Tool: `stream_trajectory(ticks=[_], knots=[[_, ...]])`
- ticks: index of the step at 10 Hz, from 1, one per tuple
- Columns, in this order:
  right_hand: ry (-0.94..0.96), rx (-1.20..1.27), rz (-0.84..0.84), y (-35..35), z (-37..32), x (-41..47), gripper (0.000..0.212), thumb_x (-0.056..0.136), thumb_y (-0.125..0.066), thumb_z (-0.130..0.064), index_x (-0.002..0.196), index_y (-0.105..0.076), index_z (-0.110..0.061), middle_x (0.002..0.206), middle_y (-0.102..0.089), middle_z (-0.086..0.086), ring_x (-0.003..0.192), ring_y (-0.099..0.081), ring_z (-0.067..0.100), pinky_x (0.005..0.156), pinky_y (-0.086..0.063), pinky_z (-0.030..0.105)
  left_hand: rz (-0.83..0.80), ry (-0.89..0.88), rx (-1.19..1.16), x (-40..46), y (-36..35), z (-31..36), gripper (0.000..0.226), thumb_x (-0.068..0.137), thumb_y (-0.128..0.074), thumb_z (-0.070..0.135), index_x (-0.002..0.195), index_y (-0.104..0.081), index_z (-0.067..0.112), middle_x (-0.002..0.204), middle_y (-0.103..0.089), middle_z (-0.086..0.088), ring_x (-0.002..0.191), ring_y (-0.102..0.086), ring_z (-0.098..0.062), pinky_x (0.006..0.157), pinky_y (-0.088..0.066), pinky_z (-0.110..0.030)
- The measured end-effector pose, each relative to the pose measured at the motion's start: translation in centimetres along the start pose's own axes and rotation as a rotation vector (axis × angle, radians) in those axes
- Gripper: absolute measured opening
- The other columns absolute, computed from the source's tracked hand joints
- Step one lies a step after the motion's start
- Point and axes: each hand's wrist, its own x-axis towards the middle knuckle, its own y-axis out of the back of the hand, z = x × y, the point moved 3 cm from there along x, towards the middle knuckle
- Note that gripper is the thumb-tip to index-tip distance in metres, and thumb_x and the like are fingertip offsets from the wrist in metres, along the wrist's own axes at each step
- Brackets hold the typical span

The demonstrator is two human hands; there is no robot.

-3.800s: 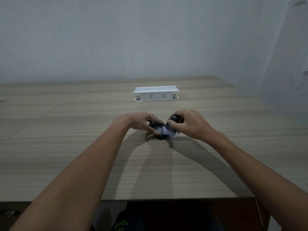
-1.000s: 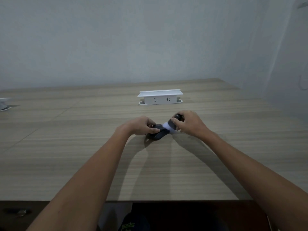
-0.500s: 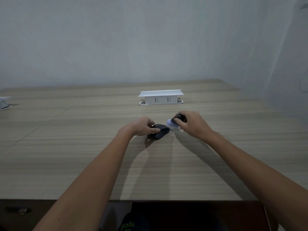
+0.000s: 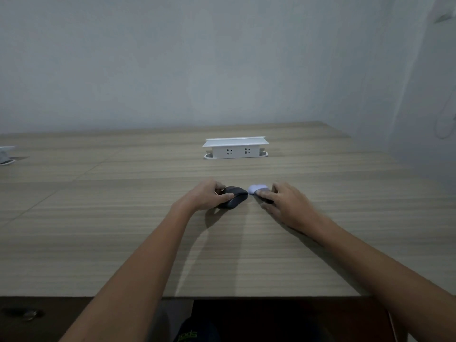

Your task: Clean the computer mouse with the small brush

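Observation:
A dark computer mouse (image 4: 235,195) lies on the wooden table (image 4: 123,218), in the middle. My left hand (image 4: 208,196) grips its left side, thumb and fingers around its body. Just right of the mouse is the small brush (image 4: 257,188), white bristles pointing left and dark handle under my fingers. My right hand (image 4: 287,204) is low over the table, its thumb and forefinger on the handle and its other fingers spread. A small gap separates the bristles from the mouse.
A white pop-up socket box (image 4: 235,148) stands on the table behind the mouse. A pale object (image 4: 6,154) sits at the far left edge. The table's front edge (image 4: 222,296) runs close to my body; a wall rises on the right.
My right hand has drawn the brush off the mouse, to the right and down to the table, and its fingers have spread. My left hand keeps its hold on the mouse.

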Motion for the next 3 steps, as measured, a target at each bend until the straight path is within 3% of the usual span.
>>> stream_trajectory(ticks=[1, 2, 3], knots=[[0.044, -0.065, -0.028, -0.1, 0.3, 0.0, 0.041, 0.094, -0.061, -0.037, 0.133, -0.064, -0.023, 0.097, -0.059, 0.008, 0.091, -0.057, 0.028, 0.073, -0.029, 0.03, 0.038, -0.012, 0.03, -0.2, -0.2, -0.1, 0.035, 0.097, -0.057, 0.041, 0.08, -0.064, 0.012, 0.064, -0.054, 0.003, 0.061, -0.048, -0.014, 0.062, -0.036, -0.032], [0.033, -0.051, -0.065, 0.0, 0.4, 0.1, 0.041, 0.098, -0.049, -0.047, 0.135, -0.059, -0.033, 0.094, -0.048, 0.0, 0.091, -0.05, 0.022, 0.075, -0.029, 0.029, 0.047, -0.034, 0.033, -0.5, 0.0, -0.4, 0.042, 0.098, -0.052, 0.05, 0.083, -0.065, 0.013, 0.078, -0.056, 0.0, 0.075, -0.055, -0.02, 0.07, -0.04, -0.034], [-0.094, 0.083, -0.097, 1.2, 1.3, 0.6, 0.038, 0.101, -0.041, -0.046, 0.133, -0.059, -0.036, 0.099, -0.048, 0.0, 0.089, -0.046, 0.019, 0.078, -0.04, 0.033, 0.109, 0.039, -0.023, -0.5, 0.8, -1.4, 0.052, 0.099, -0.045, 0.056, 0.123, -0.07, 0.017, 0.119, -0.055, -0.005, 0.113, -0.057, -0.022, 0.098, -0.044, -0.036]])
